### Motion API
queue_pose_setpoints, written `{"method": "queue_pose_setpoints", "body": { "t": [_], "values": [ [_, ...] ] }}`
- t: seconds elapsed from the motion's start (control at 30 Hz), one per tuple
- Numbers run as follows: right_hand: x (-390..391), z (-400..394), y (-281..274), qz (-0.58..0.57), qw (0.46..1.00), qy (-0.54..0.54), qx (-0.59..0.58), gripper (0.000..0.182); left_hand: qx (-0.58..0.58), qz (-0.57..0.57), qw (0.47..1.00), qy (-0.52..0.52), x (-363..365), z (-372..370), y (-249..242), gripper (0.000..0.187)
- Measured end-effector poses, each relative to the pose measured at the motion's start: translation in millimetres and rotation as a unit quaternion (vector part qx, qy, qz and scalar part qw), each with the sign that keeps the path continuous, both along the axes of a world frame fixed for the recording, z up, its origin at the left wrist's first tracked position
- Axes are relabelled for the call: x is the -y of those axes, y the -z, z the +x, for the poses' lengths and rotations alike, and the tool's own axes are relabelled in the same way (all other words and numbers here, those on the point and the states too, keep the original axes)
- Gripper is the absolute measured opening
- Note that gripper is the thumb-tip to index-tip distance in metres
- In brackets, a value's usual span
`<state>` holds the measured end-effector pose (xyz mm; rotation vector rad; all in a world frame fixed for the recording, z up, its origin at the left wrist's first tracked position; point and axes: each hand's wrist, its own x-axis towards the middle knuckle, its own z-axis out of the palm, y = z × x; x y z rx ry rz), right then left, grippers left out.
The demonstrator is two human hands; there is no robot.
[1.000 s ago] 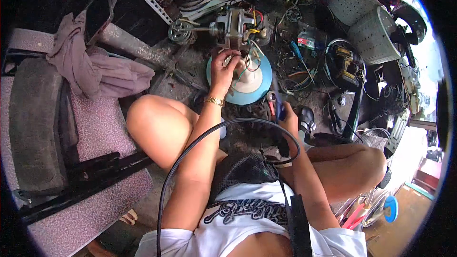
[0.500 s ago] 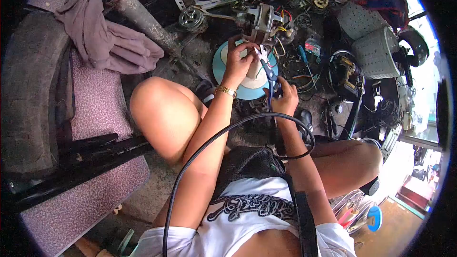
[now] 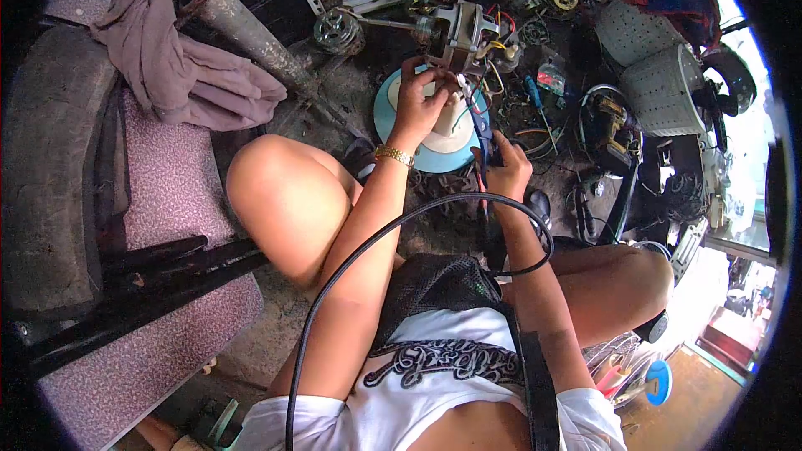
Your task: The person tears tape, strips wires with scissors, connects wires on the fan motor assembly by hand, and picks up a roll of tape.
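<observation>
Fingers, left hand (image 3: 420, 106): thumb and forefinger drawn near each other at the underside of the motor; whether they pinch a lead cannot be told.

Fingers, right hand (image 3: 508, 169): curled about a blue-handled tool (image 3: 482, 127), plier-like, its head pointing forward and inward to the left fingertips.

Motor (image 3: 461, 38), metal-cased: just beyond the left fingertips, over the pale column (image 3: 446, 123) of a round base.

Round base (image 3: 387, 108), blue rim, white centre: beneath and around the left fingers, to the left of the right fingers.

Coloured wires (image 3: 503, 27), red and yellow among them: at the motor's right flank, beyond both sets of fingers; other leads run down close to the left fingertips.

Screwdriver (image 3: 533, 93), teal handle: on the floor, forward and right of the right fingers.

Drill (image 3: 618, 124), yellow and black: farther right of the right fingers.

Step in hand, by judgement: bringing the tool's head to a lead by the left fingertips; contact with it is too small to confirm.

Next move calls for, by judgement: left fingers keeping the lead steady and clear of the tool's head, right fingers squeezing the handles only once one lead sits between.
</observation>
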<state>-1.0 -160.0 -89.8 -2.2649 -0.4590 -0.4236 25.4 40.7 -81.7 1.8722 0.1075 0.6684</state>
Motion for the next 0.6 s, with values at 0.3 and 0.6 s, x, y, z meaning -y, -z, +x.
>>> {"method": "queue_pose_setpoints", "body": {
  "t": [0.3,0.6],
  "values": [
    [16,9,-9,-0.062,0.997,-0.008,0.037,0.049,-0.060,-0.196,0.978,0.046,4,4,4,0.011],
    [3,7,-16,-0.102,0.994,-0.007,0.043,0.050,-0.047,-0.141,0.989,-0.007,7,8,10,0.015]
  ]
}}
